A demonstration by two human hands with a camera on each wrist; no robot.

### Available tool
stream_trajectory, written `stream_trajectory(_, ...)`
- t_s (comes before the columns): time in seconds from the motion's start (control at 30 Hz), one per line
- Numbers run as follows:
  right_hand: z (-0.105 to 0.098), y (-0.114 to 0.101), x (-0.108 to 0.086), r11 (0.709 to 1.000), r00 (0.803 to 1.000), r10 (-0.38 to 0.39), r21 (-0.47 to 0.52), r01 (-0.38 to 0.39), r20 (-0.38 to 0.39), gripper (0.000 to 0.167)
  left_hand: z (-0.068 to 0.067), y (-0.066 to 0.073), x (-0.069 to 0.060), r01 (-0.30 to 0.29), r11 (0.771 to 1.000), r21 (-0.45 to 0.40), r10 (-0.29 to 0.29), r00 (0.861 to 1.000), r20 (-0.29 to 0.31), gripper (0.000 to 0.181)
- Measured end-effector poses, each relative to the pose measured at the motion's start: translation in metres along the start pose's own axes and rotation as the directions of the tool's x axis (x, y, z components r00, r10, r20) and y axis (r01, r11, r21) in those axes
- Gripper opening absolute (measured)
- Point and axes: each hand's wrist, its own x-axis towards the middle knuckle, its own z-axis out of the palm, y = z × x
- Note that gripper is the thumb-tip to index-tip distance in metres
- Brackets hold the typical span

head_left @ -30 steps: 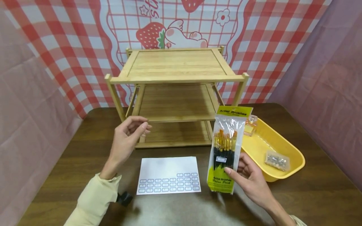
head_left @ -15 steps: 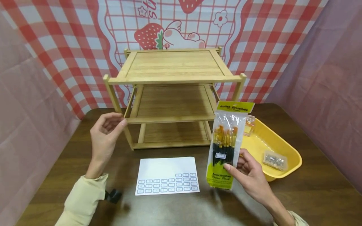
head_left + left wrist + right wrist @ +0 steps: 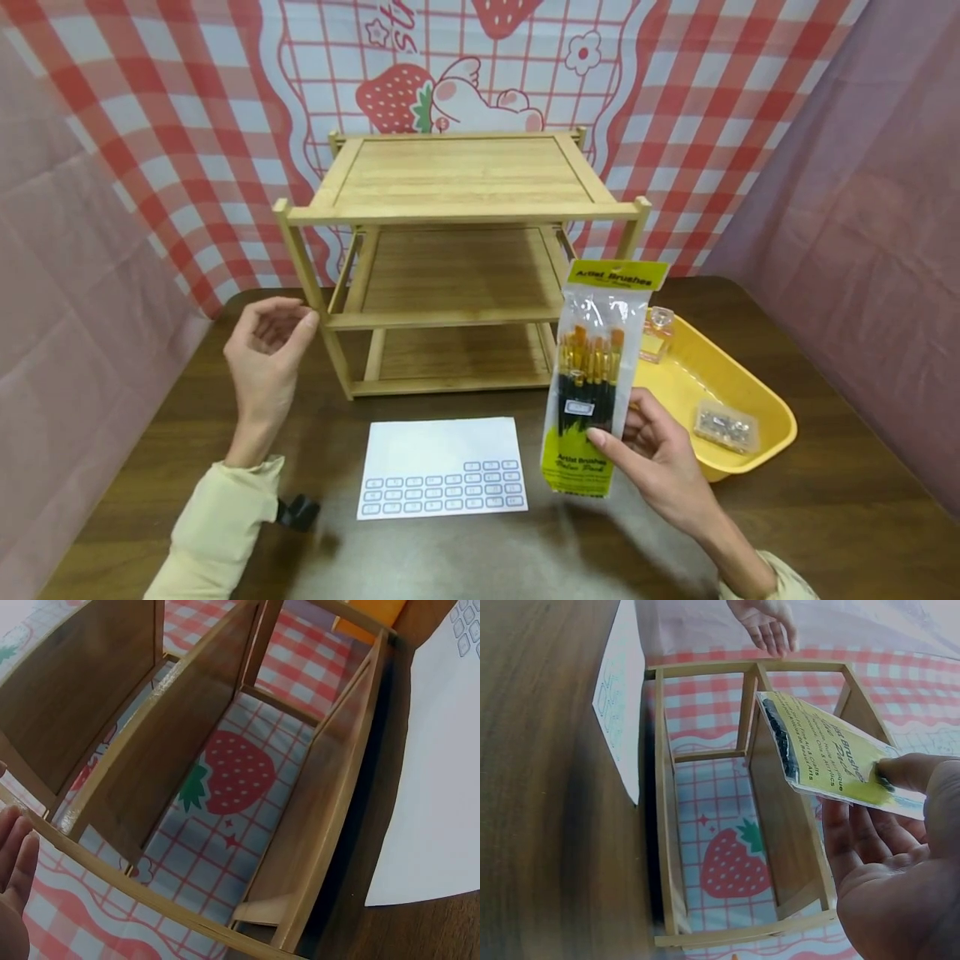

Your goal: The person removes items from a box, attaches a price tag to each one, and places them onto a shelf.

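My right hand [image 3: 667, 471] pinches the lower right edge of a clear packet of artist brushes [image 3: 588, 383], thumb in front and fingers behind, with the packet upright above the table. In the right wrist view the packet [image 3: 825, 754] shows its yellow-green lower end, and a small label sits on the brush handles in the head view. My left hand [image 3: 266, 358] holds nothing; its fingers bend loosely beside the left front post of the wooden shelf [image 3: 465, 318]. A white sheet with rows of small blue-framed labels [image 3: 442, 446] lies on the table between the hands.
Right of the packet, a yellow basin [image 3: 776, 417] holds a small glass bottle [image 3: 657, 335] and a clear box of small pieces [image 3: 726, 427]. The three-tier shelf stands at the back, before a red checked cloth [image 3: 690, 142]. A black object [image 3: 298, 512] is by the left sleeve.
My left hand has moved left, from before the middle shelf to beside the left post. The packet, still in my right hand, has risen slightly and shifted a little left.
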Motion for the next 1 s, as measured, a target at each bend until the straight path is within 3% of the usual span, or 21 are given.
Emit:
stream_trajectory(0.23, 0.001, -0.004, 0.005, 1.000, 1.000, -0.024, 0.008, 0.024, 0.016, 0.034, 0.001, -0.006, 0.001, 0.026, 1.000, -0.005, -0.026, 0.999, -0.043, 0.024)
stream_trajectory(0.53, 0.003, -0.007, 0.011, 0.998, 0.999, -0.046, 0.032, 0.045, 0.009, 0.034, 0.006, -0.016, -0.003, 0.073, 0.997, 0.015, -0.072, 0.996, -0.056, 0.027)
stream_trajectory(0.77, 0.003, -0.012, 0.018, 0.998, 0.998, -0.054, 0.031, 0.054, 0.008, 0.033, 0.011, -0.024, -0.005, 0.101, 0.989, 0.112, -0.093, 0.993, -0.071, 0.028)
stream_trajectory(1.0, 0.003, -0.016, 0.028, 0.998, 0.998, -0.059, 0.025, 0.058, 0.006, 0.034, 0.015, -0.031, -0.007, 0.104, 0.993, 0.060, -0.097, 0.990, -0.101, 0.022)
